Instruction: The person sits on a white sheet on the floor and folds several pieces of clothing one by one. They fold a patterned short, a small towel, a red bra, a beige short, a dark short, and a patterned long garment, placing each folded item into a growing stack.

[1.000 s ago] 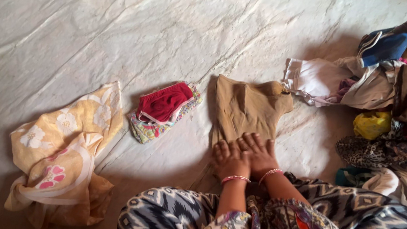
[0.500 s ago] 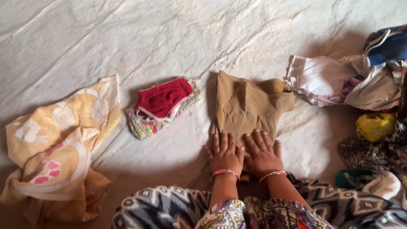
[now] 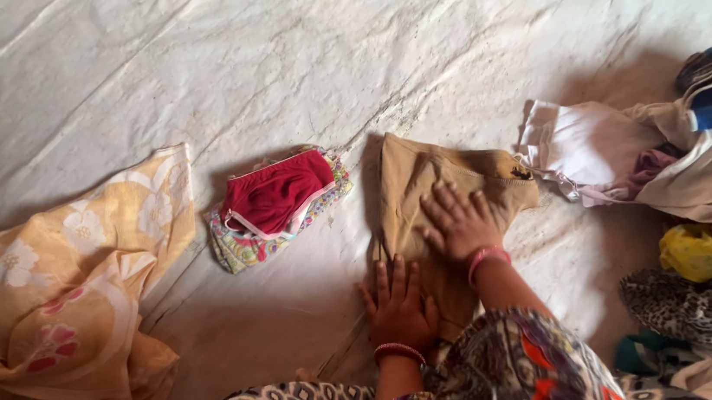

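A tan garment [image 3: 428, 176] lies folded lengthwise on the white sheet in front of me. My left hand [image 3: 399, 306] lies flat with fingers apart on its near end. Further up the cloth, my right hand [image 3: 456, 222] presses palm-down on the middle of the garment, fingers spread. Neither hand grips anything. Both wrists wear pink bangles.
Left of the tan garment sits a small folded stack, a red piece [image 3: 276, 196] on a floral one. A yellow flowered cloth [image 3: 69, 285] is crumpled at the far left. A pile of mixed clothes [image 3: 690, 163] fills the right side. The white sheet [image 3: 214, 47] is wrinkled.
My right hand has slid forward along the tan garment from its near end to its middle. The left hand stayed at the near end. The camera view shifted a little.
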